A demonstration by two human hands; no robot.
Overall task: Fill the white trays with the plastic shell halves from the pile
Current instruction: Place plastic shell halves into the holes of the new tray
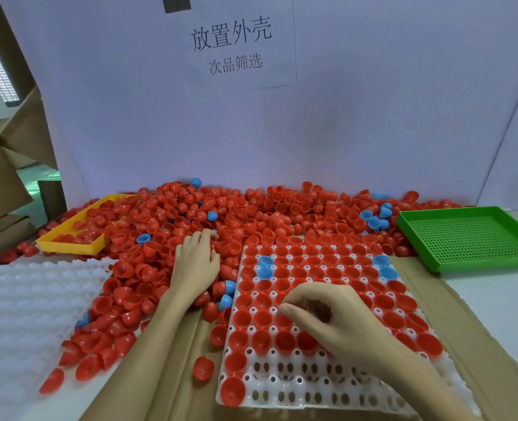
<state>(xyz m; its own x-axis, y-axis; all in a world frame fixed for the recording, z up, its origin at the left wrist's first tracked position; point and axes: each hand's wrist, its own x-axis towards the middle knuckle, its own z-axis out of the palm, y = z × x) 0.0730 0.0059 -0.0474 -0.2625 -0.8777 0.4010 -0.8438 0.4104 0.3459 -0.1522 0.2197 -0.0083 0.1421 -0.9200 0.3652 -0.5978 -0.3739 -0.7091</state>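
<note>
Left hand [195, 262] is lying flat in the pile [221, 214], fingers spread and relaxed over the red shells at centre frame, gripping nothing I can make out. Right hand [327, 311] is hovering over the tray [282, 396] at lower centre, its grip curled with thumb and fingertips drawn together; whether a shell is pinched there I cannot tell, the fingers are hiding it.

The relation that matters: the loose shells are lying up and to the left of the tray, right under the left hand, so that hand is the nearer one for fetching. The empty pockets are sitting in the tray's bottom rows, below and toward the viewer from the right hand, which looks better placed for seating.

Tray contents: upper rows are filling with red shells, cup side up, plus a few blue shells [265, 265]. At left, a second white tray [24, 299] is holding nothing. The yellow bin [69, 246] at upper left is carrying some red shells; the green bin [470, 238] at right is showing only its perforated floor.
</note>
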